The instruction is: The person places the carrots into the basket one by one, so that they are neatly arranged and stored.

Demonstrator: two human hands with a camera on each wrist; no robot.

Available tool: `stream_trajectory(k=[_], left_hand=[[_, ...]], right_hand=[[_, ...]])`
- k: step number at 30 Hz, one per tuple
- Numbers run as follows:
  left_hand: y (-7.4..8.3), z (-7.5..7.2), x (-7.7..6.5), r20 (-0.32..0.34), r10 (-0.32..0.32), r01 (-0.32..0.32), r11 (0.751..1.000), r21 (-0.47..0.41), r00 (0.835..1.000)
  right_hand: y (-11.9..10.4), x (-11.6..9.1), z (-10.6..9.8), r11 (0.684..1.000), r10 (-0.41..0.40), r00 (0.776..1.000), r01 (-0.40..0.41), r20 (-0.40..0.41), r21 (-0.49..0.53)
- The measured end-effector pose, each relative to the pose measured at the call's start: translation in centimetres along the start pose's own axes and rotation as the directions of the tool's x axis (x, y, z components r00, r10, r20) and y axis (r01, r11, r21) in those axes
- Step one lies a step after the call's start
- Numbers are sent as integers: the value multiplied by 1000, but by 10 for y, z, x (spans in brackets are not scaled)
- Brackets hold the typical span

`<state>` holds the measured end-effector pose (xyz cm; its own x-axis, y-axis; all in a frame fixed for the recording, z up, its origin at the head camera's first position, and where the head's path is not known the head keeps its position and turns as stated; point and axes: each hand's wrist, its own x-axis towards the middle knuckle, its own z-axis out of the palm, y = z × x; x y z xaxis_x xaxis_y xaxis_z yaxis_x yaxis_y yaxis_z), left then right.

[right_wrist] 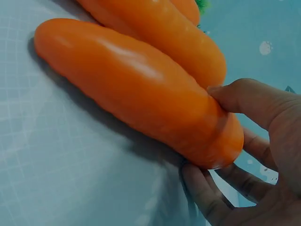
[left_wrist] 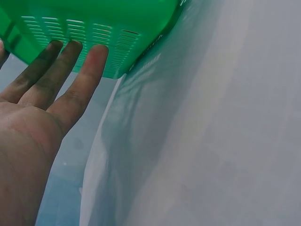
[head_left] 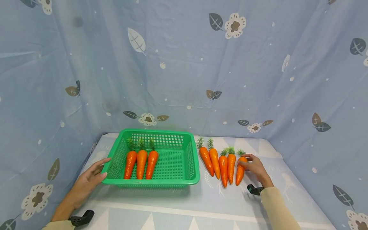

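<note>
A green plastic basket [head_left: 150, 181] stands left of centre with three toy carrots [head_left: 141, 164] lying side by side in it. At its left end my left hand [head_left: 88, 179] touches the rim with its fingertips and thumb. Straight fingers [left_wrist: 77, 89] rest against the slotted side wall in the left wrist view. Right of the basket, my right hand [head_left: 254, 167] pinches the thick top end of the rightmost carrot [right_wrist: 131, 89] between thumb and fingers. That carrot's tip points toward the front, low over the table. Its green top is partly behind the hand.
Several more carrots [head_left: 214, 163] lie in a slanting row between the basket and my right hand, green tops toward the back. A patterned cloth covers the table [head_left: 138, 199]. Blue floral curtains [head_left: 184, 70] enclose the back and both sides.
</note>
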<state>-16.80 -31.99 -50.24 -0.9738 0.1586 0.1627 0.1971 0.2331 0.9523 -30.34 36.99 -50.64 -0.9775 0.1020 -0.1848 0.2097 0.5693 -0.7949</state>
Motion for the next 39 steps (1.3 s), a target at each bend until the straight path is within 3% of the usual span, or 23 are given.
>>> stream_trajectory(k=[6, 9, 17, 24, 39], left_hand=[[2, 0, 0, 5, -3, 3, 1000, -3, 1000], [3, 0, 0, 6, -5, 5, 1000, -3, 1000], [1, 0, 1, 13, 2, -1, 1000, -9, 1000], [2, 0, 0, 12, -11, 11, 1000, -5, 1000], [5, -1, 0, 11, -27, 27, 1000, 9, 1000]], right_hand=[[-2, 3, -2, 988, 26, 1000, -24, 11, -151], [-4, 2, -2, 985, 25, 1000, -24, 0, -168], [-2, -11, -6, 999, 19, 1000, -19, 0, -41], [-7, -18, -14, 1000, 8, 1000, -8, -24, -8], [-34, -21, -18, 984, -124, 991, 130, -55, 118]])
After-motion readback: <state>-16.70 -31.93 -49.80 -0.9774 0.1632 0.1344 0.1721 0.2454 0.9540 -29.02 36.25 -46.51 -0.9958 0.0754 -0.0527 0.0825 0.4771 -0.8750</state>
